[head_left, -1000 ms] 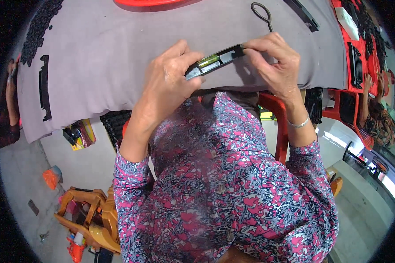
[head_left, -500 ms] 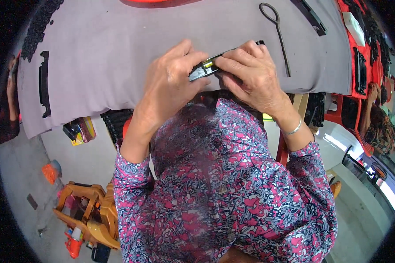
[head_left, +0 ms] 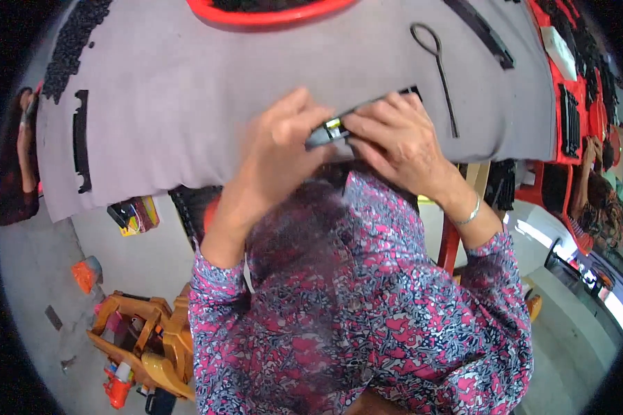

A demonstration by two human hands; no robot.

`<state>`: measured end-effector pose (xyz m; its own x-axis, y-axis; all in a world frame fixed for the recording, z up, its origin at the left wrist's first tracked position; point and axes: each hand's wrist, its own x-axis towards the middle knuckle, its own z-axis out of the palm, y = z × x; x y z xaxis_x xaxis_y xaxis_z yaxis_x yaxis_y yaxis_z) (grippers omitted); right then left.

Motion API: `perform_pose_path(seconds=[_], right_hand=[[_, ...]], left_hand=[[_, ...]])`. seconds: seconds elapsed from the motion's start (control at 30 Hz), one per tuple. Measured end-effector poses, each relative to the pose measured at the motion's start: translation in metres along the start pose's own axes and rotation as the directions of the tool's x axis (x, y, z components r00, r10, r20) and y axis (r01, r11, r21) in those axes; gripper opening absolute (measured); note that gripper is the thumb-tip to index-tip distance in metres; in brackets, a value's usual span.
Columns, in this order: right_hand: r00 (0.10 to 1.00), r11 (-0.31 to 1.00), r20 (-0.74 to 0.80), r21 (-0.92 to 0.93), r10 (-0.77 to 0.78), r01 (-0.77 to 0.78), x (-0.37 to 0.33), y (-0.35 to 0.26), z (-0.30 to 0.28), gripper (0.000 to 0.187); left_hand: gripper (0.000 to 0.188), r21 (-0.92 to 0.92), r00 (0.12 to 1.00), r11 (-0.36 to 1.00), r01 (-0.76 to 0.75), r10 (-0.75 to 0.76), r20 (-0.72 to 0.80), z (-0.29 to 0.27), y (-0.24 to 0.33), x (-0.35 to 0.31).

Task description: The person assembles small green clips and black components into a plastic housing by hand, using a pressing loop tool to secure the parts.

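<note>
My right hand (head_left: 398, 135) is closed around a short black spirit level (head_left: 318, 138), with a yellow-green vial in it. The level tilts, its right end higher and sticking out past my fingers. At its lower left end is my left hand (head_left: 284, 142), smeared by motion; whether its fingers grip the level cannot be made out. Both hands are over the near edge of the grey cloth-covered table (head_left: 187, 90). Beyond my right hand lies a dark metal rod with a looped end (head_left: 439, 69).
A red basin (head_left: 277, 16) of black parts stands at the far edge. Small black pieces (head_left: 76, 41) are heaped at far left, above a long black bar (head_left: 81, 142). Another bar (head_left: 481, 34) lies far right. Other people's hands (head_left: 26, 135) show at the left. Below stands wooden furniture (head_left: 138, 332).
The view has shifted, so the table sits lower and more of the red basin shows. My left hand is more blurred at the level's end; my right hand keeps its hold.
</note>
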<state>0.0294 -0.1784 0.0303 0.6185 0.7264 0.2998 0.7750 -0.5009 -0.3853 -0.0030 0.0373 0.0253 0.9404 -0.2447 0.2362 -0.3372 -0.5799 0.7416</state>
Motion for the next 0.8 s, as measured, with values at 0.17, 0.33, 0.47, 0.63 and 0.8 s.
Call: perform_pose_path(seconds=[0.17, 0.33, 0.47, 0.63, 0.8], right_hand=[[0.974, 0.990, -0.219, 0.134, 0.063, -0.033, 0.026, 0.011, -0.029, 0.013], [0.894, 0.920, -0.323, 0.339, 0.311, -0.198, 0.088, 0.059, -0.027, 0.006], [0.965, 0.945, -0.195, 0.310, 0.174, -0.108, 0.134, 0.108, -0.010, 0.016], [0.997, 0.996, 0.060, 0.064, 0.051, -0.055, 0.167, 0.109, -0.013, 0.021], [0.977, 0.990, 0.187, -0.114, 0.099, -0.078, 0.182, 0.098, -0.005, 0.018]], left_hand=[[0.029, 0.052, 0.997, 0.998, 0.045, -0.049, 0.067, -0.003, 0.004, -0.006], [0.037, 0.098, 0.997, 0.995, 0.022, -0.030, 0.076, -0.005, 0.007, -0.009], [0.038, 0.099, 0.997, 0.995, -0.008, 0.000, 0.082, -0.008, 0.009, -0.007], [0.030, 0.090, 0.999, 0.996, -0.011, 0.007, 0.046, -0.007, 0.006, -0.010], [0.030, 0.074, 0.999, 0.997, 0.001, -0.004, 0.036, -0.006, 0.003, -0.014]])
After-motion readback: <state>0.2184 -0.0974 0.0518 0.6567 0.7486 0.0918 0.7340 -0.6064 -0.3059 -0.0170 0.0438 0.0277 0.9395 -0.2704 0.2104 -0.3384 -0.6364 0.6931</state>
